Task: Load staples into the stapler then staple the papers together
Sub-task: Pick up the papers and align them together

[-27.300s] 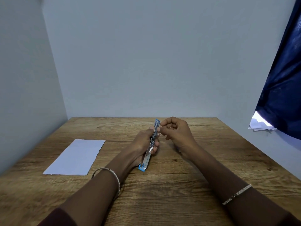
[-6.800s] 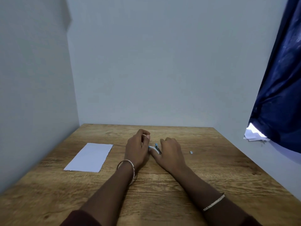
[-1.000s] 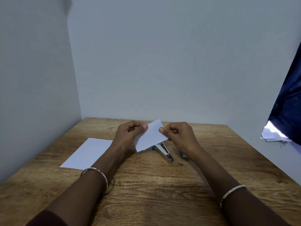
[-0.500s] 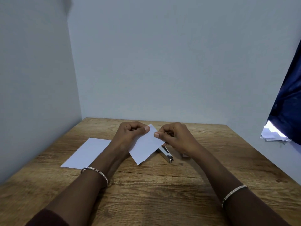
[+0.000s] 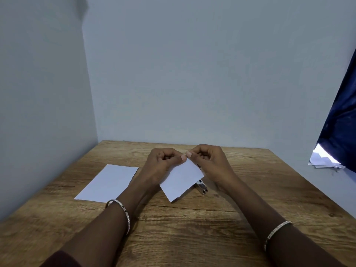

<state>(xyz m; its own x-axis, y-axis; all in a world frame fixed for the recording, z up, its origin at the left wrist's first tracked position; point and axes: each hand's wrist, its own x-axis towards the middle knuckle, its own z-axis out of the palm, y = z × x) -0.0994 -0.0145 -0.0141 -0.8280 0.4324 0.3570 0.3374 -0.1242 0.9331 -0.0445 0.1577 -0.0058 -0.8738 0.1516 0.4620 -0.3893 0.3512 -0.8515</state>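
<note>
Pinching the small paper point(image 5: 181, 180) by its top corner in left hand point(image 5: 163, 164) and right hand point(image 5: 210, 162), we probably ready it for stapling; stapler point(image 5: 201, 186) lies at its four o'clock, another sheet point(image 5: 109, 183) at nine.

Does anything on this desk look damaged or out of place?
The held paper has a ragged lower edge, as if torn; the flat sheet left of it has an uneven right edge too.
</note>
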